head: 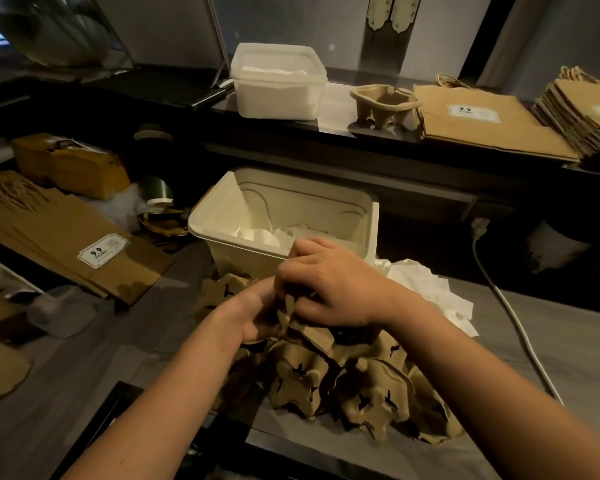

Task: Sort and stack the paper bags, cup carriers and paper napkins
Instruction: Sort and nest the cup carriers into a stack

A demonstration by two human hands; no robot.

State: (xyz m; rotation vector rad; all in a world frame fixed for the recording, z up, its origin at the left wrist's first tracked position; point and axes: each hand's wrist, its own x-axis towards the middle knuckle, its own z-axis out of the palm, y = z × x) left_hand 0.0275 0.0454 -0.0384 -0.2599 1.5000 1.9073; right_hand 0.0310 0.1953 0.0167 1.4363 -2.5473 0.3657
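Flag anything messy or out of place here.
White napkins lie crumpled on the table outside the open tub, and the cup carriers form a jumbled heap, not a stack.

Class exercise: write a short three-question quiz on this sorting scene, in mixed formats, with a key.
1. True or false: the left hand and right hand both grip a brown moulded-pulp cup carrier above the carrier pile.
2. What lies in the open cream plastic tub? A white paper napkins; B drinking straws; C cup lids.
3. Fill in: on the shelf, the lone pulp carrier stands between the lidded white plastic tub and flat brown paper ____.
Key: 1 true; 2 A; 3 bags.
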